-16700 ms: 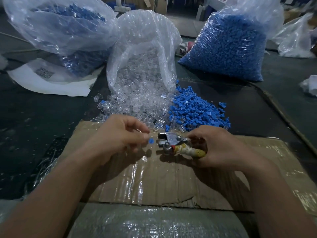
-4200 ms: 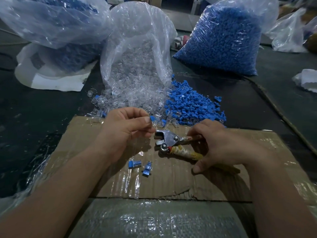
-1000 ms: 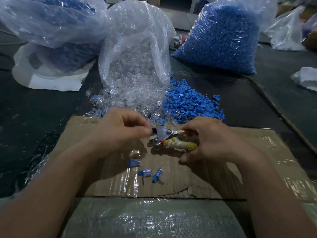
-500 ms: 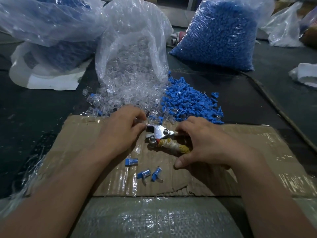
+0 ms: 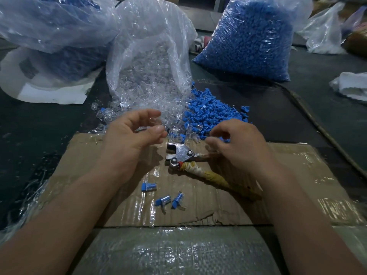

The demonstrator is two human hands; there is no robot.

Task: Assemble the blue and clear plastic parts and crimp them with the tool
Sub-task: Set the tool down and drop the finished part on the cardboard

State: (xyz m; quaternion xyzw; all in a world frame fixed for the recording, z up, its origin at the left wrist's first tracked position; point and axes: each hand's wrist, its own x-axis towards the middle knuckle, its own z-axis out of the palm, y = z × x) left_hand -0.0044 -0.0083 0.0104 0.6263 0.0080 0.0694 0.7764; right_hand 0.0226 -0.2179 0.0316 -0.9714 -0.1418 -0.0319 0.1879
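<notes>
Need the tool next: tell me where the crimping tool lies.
Head view, centre: the crimping tool lies on the cardboard between the left hand and right hand, just beyond three assembled pieces.

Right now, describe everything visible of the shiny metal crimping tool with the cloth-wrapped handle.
The shiny metal crimping tool lies flat on the taped brown cardboard sheet. Its bright steel head shows two round pivot bolts; the jaws point left and stand slightly apart. One handle, wrapped in yellowish-white cloth, slants toward the lower right. The other runs right beneath the right hand; whether that hand touches it cannot be told.
</notes>
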